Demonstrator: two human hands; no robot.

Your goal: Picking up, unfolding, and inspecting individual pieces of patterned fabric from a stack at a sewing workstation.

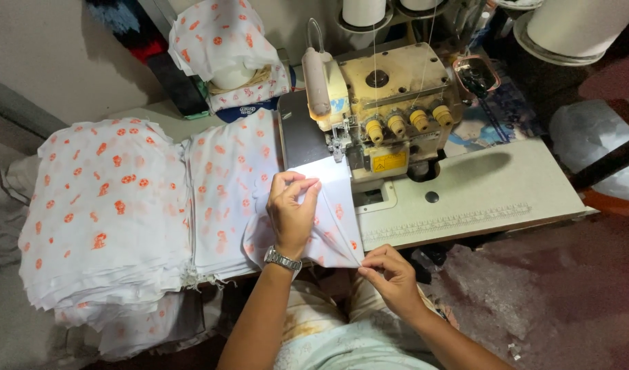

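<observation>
Both hands are on the cloth [331,212] — a white piece printed with orange motifs, lying at the front edge of the table [492,188], right before the sewing machine [383,109]. Its far end runs up under the machine's presser foot [340,140], and its near end drops over the table's front edge toward the person's lap.

The left hand [292,209] sits on top of the cloth, fingers curled and pinched shut on a fold of it near the middle, a metal watch [282,259] on the wrist. The right hand [390,270] is lower, just off the front edge, thumb and fingers closed on the cloth's near corner, pulling that edge into a straight line between the two hands.

To the left, a flat stack [229,199] of the same printed fabric lies on the table, touching the cloth's left side. Further left, a much thicker pile [102,212] hangs over the table's left end, its layered edges showing. At the back left corner a loose bundle [222,41] of the print is draped over something round.

The machine is cream and worn, with four yellow tension knobs [408,123] across its front and threads rising to white cones [363,10] behind it. A printed ruler strip [451,220] runs along the table's front edge to the right — that part is bare, in the machine's shadow.
</observation>
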